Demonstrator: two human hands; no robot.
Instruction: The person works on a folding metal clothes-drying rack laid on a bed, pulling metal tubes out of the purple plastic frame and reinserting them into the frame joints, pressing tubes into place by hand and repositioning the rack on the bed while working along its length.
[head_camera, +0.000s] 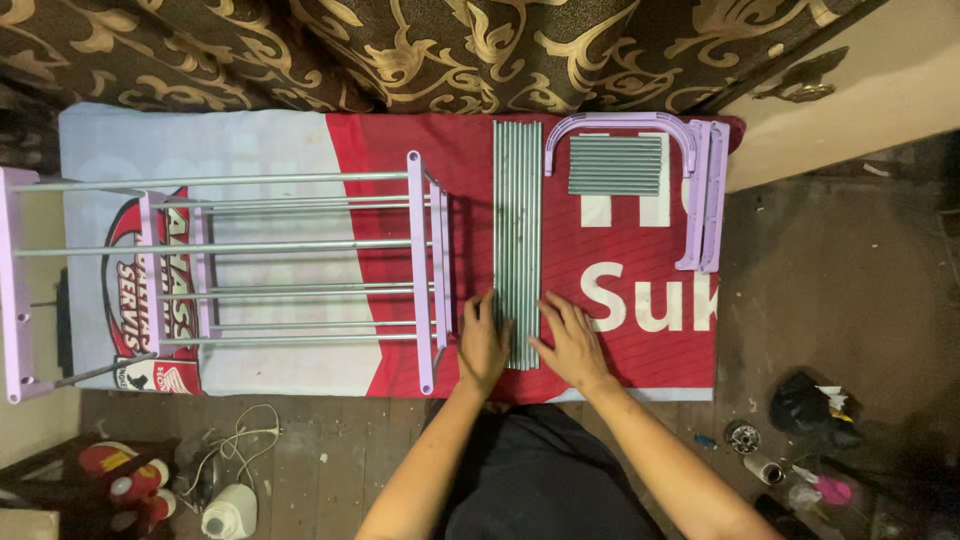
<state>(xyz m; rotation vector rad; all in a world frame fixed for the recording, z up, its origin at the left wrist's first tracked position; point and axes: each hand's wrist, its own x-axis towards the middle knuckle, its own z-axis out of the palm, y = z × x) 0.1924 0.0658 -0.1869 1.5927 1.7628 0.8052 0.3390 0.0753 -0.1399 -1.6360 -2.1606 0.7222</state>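
Note:
A row of several long grey metal rods (517, 220) lies side by side on a red and white printed banner (390, 150) spread on the floor. My left hand (483, 345) rests flat at the rods' near left edge, fingers on them. My right hand (572, 342) lies flat at their near right edge, touching the bundle. Neither hand grips anything. To the left stands a partly built rack (230, 265) of lilac plastic frames joined by metal rods.
A stack of short grey rods (615, 165) and lilac plastic frame pieces (702, 195) lie at the banner's far right. Patterned dark curtain hangs at the back. Bottles, a cable and small clutter sit on the wooden floor at lower left and lower right.

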